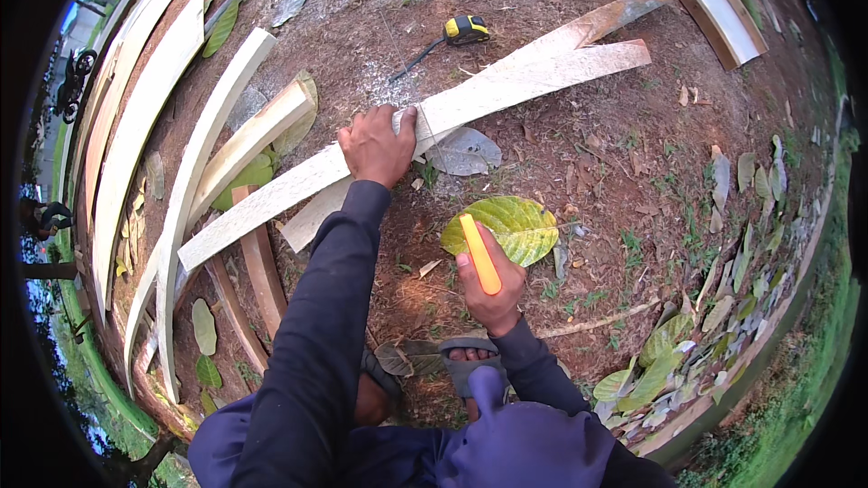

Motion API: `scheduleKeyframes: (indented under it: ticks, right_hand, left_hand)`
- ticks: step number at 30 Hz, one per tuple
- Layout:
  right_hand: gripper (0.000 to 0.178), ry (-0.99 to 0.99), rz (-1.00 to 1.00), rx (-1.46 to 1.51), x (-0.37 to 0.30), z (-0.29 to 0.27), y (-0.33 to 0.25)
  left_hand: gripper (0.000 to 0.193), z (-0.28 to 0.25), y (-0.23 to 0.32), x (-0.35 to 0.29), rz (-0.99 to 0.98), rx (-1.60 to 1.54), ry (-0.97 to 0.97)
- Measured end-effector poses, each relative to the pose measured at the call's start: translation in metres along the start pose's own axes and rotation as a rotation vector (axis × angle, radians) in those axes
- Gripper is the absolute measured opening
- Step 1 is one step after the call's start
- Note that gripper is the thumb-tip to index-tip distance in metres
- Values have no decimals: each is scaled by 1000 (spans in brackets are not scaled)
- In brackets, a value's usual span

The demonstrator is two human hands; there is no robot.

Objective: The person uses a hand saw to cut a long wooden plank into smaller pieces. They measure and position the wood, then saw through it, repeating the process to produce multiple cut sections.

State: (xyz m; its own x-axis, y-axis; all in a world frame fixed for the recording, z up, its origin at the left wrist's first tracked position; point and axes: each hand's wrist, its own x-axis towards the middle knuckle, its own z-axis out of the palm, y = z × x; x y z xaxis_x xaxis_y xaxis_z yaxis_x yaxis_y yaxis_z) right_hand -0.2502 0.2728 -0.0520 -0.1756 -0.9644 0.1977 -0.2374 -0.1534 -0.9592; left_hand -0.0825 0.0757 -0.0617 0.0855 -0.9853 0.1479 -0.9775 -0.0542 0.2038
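Note:
My left hand [375, 146] is closed over a pale wooden plank [271, 201], its fingers bent over the far edge and the thumb near a thin line across the wood. This plank lies slantwise on top of another board [624, 16]. My right hand [495, 285] is wrapped around the orange-yellow handle of a handsaw [480, 253]. The blade appears nearly edge-on, a thin line reaching the plank just right of my left hand; its teeth cannot be made out. Beyond the plank a yellow and black tape measure [466, 30] rests on the dirt, amid pale sawdust.
Several long boards [149, 126] and curved strips lie on the left. A short wood block [258, 149] sits near them. At the upper right lies another beam [705, 4]. A large green-yellow leaf [520, 226] is under my right hand, and dry leaves [665, 352] line the right side.

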Motion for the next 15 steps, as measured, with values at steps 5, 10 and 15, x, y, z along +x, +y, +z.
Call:
scheduleKeyframes:
  ticks: [5,10,15]
  right_hand:
    - [46,-21,61,-1,6,-8,-4]
    - [45,-6,26,29,8,-5,-5]
    - [46,-10,11,9,4,-6,-4]
  left_hand:
    - [55,-14,3,9,-49,-44,-135]
    - [62,-28,0,22,-54,-8,-290]
    - [65,-17,0,16,-46,41,-170]
